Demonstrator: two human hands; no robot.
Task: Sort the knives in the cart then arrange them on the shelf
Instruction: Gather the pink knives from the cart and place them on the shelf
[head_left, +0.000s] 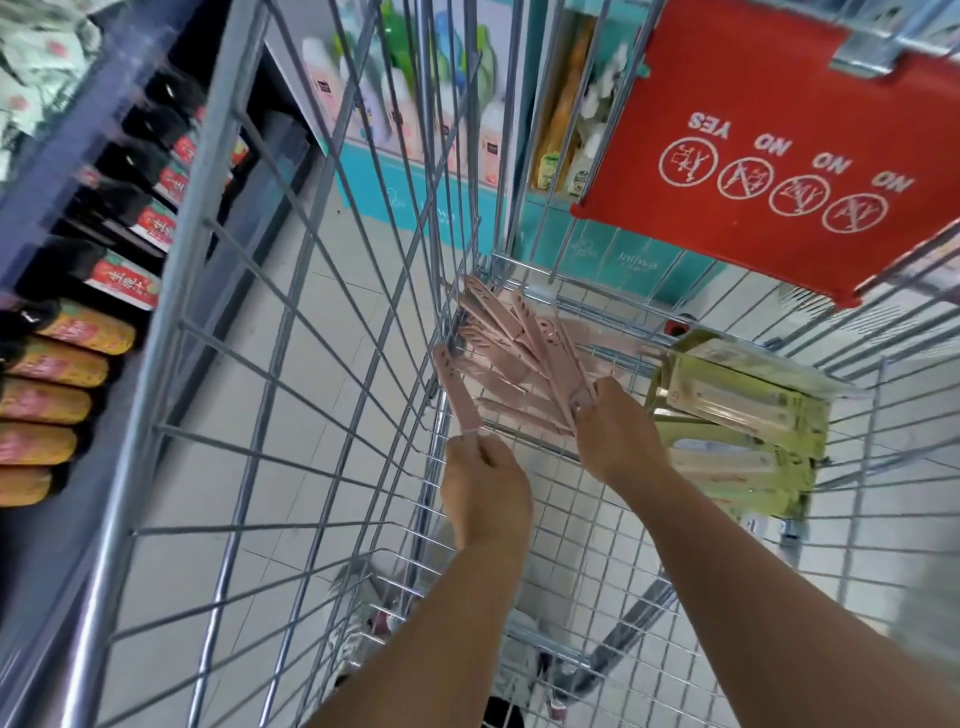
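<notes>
A: Both hands down in the silver wire-mesh shopping cart. Left hand pinches one pale pink plastic-sheathed knife by its near end; the knife points to 11 o'clock, tip against the cart's side wire.

B: Right?

A: Right hand grips the near ends of a fanned bunch of pink sheathed knives, spread toward 10–12 o'clock in the cart's far corner. Can't count them, they overlap.

B: Other stock?

A: Stack of yellow-green flat packaged knives at 3 o'clock of the right hand, lying on the cart floor, untouched. Red plastic child-seat flap with NO/YES icons up at 1 o'clock.

B: Step?

A: Likely gathering pinks into one bundle. Tip: bring the single alongside the fan, sheath ends aligned, squeeze the fan flat before lifting. Keep tips off the mesh; they'd snag. Pink apart from green.

B: Shelf?

A: Shelf with bottles at 9 o'clock; knife shelf not identifiable.
</notes>
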